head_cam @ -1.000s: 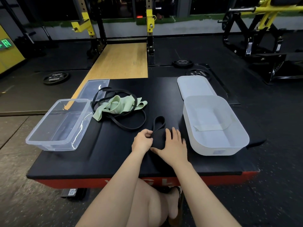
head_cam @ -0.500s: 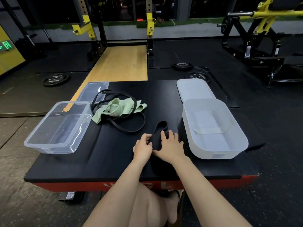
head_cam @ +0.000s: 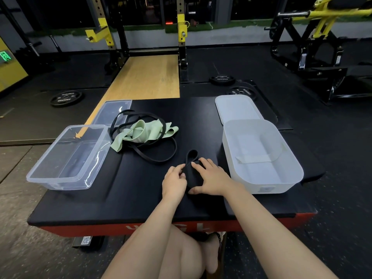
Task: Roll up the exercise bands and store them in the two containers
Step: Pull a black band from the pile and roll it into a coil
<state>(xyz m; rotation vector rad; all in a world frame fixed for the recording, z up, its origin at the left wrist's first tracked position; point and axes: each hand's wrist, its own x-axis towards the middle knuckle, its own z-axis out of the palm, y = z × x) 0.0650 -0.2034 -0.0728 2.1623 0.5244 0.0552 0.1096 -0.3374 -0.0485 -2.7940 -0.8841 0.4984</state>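
While the left hand (head_cam: 174, 183) pinches the black band (head_cam: 192, 174) and the right hand (head_cam: 211, 179) presses it with spread fingers, the half-made roll lies between them, its loose loop pointing away, and the white container (head_cam: 261, 190) is just beside the right hand.

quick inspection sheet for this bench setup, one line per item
surface: black padded bench top, red front edge
job's things: wide black band part rolled; green band tangled with thin black bands; clear container and white container open, no bands in either
clutter: clear lid, white lid
grippers: left hand pinches the roll, right hand presses on it
cables: nothing seen
surroundings: rack, weight plates
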